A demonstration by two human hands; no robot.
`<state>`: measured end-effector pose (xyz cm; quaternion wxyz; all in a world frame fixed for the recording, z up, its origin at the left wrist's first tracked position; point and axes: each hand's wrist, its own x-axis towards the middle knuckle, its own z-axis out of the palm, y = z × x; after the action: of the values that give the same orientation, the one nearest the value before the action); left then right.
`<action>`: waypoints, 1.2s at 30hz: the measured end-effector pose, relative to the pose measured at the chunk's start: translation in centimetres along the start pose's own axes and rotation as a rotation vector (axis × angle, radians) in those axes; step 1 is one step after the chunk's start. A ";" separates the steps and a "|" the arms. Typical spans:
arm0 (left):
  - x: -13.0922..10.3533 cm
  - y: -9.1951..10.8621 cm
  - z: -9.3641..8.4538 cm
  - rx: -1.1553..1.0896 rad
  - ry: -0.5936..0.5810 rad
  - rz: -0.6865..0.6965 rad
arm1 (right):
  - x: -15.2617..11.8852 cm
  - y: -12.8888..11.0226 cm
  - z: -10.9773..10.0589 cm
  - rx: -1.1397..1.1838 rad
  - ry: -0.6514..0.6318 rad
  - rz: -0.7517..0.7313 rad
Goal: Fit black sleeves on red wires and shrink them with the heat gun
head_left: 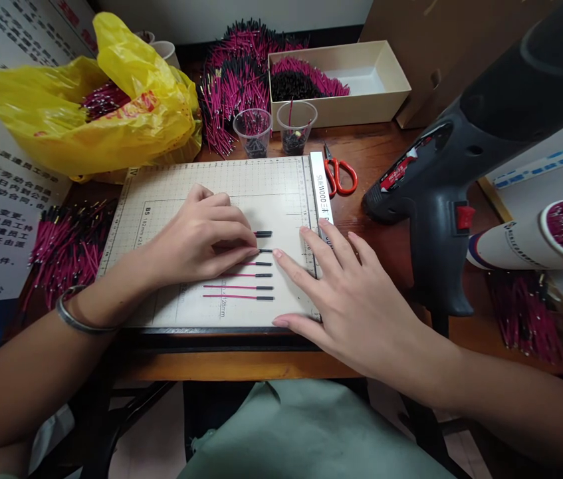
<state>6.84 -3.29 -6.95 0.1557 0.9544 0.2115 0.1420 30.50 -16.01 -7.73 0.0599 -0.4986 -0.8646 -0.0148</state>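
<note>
My left hand (206, 233) rests over a gridded white cutting board (261, 193), thumb and index finger pinched on a thin wire. Only that wire's black sleeved end (266, 251) shows past the fingertips; the rest is hidden under the hand. My right hand (355, 296) lies spread with the fingers apart, its index fingertip at or very near the sleeve's free end. Several magenta wires with black sleeves (264, 288) lie side by side below, their sleeved ends roughly lined up toward the right. One more black sleeve (263, 233) shows just above the pinched wire.
Behind the board stand two clear cups (254, 130), a cream box (341, 110) of wires and a wire heap (236, 80). A yellow bag (161, 126) is at left. Red-handled scissors (343, 178) and a dark heat gun (441, 193) stand right, near a paper cup (510, 239).
</note>
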 end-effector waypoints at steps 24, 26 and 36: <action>0.0 0.0 -0.1 -0.010 0.008 0.005 | 0.0 0.2 -0.1 0.006 -0.006 -0.006; 0.0 0.0 -0.2 -0.015 -0.019 -0.011 | 0.0 0.2 -0.2 0.010 -0.010 -0.004; 0.0 0.0 -0.2 -0.017 -0.005 0.013 | 0.0 0.4 -0.2 0.009 -0.004 0.006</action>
<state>6.74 -3.26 -6.77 0.1633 0.9548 0.2038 0.1423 30.90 -15.80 -7.54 0.0602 -0.5008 -0.8634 -0.0096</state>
